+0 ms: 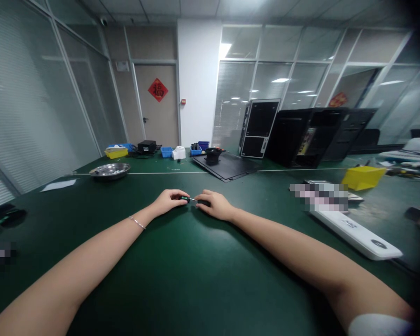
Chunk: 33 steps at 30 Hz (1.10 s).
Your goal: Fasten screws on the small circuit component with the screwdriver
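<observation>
Green tabletop (161, 275): small black component (185, 199) and black-handled screwdriver (203, 203) are held nearly in line.
Component is pinched at fingertips of left hand (168, 201); screwdriver is gripped by right hand (217, 206), shaft pointed at component.

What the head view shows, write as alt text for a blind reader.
A person's left hand holds a small black-and-green object; the right hand points what looks like a screwdriver at it over a green table. Computer cases stand behind.

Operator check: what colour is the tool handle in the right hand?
The tool handle looks black, in the head view.
</observation>
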{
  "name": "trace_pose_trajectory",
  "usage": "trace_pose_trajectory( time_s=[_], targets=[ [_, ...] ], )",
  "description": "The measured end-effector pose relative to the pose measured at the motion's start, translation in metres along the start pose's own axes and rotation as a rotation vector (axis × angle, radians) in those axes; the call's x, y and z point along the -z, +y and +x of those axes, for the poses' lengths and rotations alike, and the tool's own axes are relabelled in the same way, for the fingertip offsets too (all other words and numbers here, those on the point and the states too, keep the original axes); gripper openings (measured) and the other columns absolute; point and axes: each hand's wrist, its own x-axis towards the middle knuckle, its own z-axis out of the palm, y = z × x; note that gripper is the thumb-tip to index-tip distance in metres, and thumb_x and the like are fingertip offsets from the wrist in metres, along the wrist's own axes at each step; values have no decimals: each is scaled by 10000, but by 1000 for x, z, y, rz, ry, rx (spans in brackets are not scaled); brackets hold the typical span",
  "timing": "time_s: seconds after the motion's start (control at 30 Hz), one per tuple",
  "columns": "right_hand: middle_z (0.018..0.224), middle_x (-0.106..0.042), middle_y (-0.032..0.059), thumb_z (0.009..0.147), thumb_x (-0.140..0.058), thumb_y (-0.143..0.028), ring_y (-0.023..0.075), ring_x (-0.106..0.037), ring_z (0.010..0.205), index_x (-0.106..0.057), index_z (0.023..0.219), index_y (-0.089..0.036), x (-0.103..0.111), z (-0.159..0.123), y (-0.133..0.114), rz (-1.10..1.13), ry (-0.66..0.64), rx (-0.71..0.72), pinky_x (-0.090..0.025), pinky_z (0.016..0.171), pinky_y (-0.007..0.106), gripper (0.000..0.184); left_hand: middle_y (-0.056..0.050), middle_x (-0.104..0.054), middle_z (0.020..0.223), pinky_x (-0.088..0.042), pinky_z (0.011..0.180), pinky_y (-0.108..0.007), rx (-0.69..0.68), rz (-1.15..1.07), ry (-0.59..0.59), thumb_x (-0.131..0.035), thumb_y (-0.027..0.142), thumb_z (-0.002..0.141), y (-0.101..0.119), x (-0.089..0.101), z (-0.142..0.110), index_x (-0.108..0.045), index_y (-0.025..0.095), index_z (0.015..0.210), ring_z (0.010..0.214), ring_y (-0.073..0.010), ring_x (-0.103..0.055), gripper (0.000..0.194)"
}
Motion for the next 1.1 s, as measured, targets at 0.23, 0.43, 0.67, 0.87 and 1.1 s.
trace_pose_trajectory(
  time_s=[0.23, 0.43, 0.67, 0.87, 1.1],
  targets=[
    [1009, -654, 63, 916, -574, -314, 188, -621, 900, -670, 1141, -225, 1, 1, -1, 16, -14, 14, -452, 796, 283, 261, -43, -683, 771, -424, 631, -273, -16, 37, -17, -722, 388, 736, 0, 0, -1, -744, 138, 992, 668, -161, -560, 358],
    [993, -652, 61, 914, -582, -304, 182, -618, 902, -675, 1127, -224, 1, 2, 0, 40, -22, 29, -450, 799, 277, 246, -43, -681, 751, -405, 608, -266, -25, 150, -23, -698, 391, 753, 3, 0, -2, -745, 132, 1016, 635, -152, -532, 372],
    [994, -641, 60, 913, -581, -285, 181, -610, 900, -654, 1105, -206, 0, 2, 2, 53, -12, 53, -448, 804, 277, 220, -68, -743, 884, -467, 693, -281, -30, 92, -43, -683, 391, 769, 6, -1, -2, -746, 140, 1024, 743, -183, -617, 363],
    [986, -620, 53, 913, -578, -281, 173, -597, 873, -633, 1058, -207, 0, 2, 1, 53, -5, 48, -443, 784, 265, 172, -80, -756, 958, -495, 740, -299, 31, -33, -70, -733, 391, 736, 2, 1, -1, -735, 146, 1072, 809, -210, -659, 416],
    [966, -625, 47, 906, -591, -279, 166, -591, 848, -628, 1034, -208, 0, 2, 1, 37, -16, 31, -428, 748, 252, 152, -104, -745, 1064, -491, 835, -329, 13, -21, -119, -591, 456, 860, -5, 6, 2, -720, 152, 1122, 910, -223, -662, 421]
  ],
)
